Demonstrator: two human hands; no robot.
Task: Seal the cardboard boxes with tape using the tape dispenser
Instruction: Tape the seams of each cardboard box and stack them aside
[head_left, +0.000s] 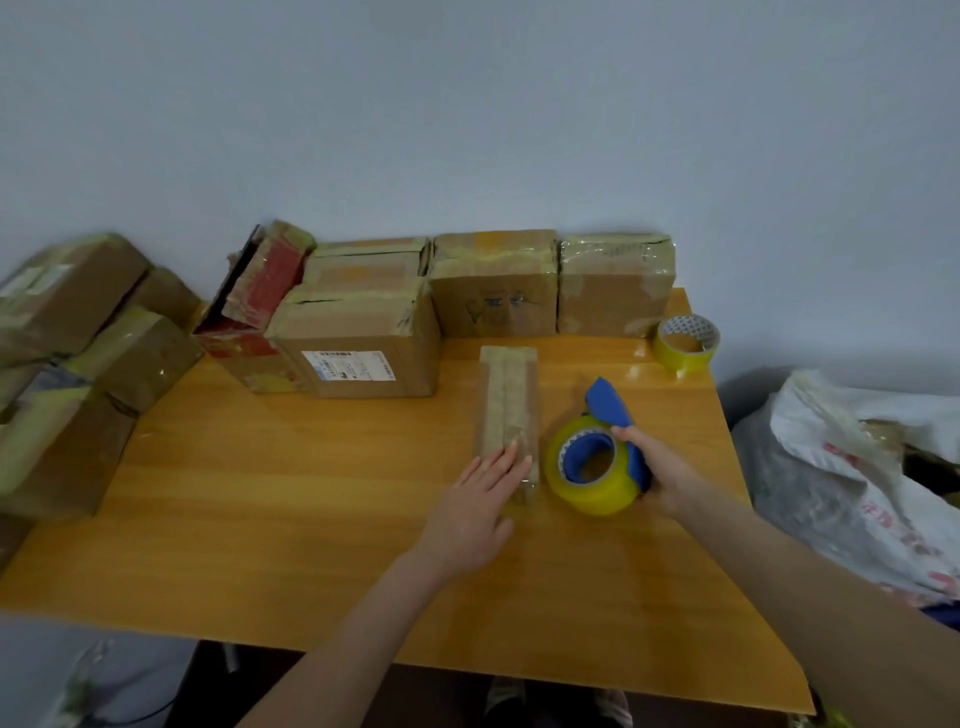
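Head view shows two bare arms that reach in from 6 o'clock over a yellow wooden table (311, 493). The left hand (478, 499) lies flat with straight fingers on the near end of a long thin cardboard box (506, 400); it presses down and grips nothing. The right hand (660, 467) is curled round the blue handle of the tape dispenser (597, 457) and holds it tight. The dispenser sits just beside the thin box, at its 3 o'clock, with a fat yellow roll of tape on a blue wheel and a blue flap that sticks up at 12 o'clock. I cannot tell if the roll touches the table. The thin box lies near the middle of the table and points to 12 o'clock. It is brown, with a shiny strip of tape down its top. A row of taped brown boxes (493, 286) stands along the wall at 12 o'clock, and one of them has a white label (348, 365). A spare tape roll (685, 343) lies at 2 o'clock. More boxes (67, 364) are piled at 9 o'clock, and a white bag (857, 467) sits at 3 o'clock.
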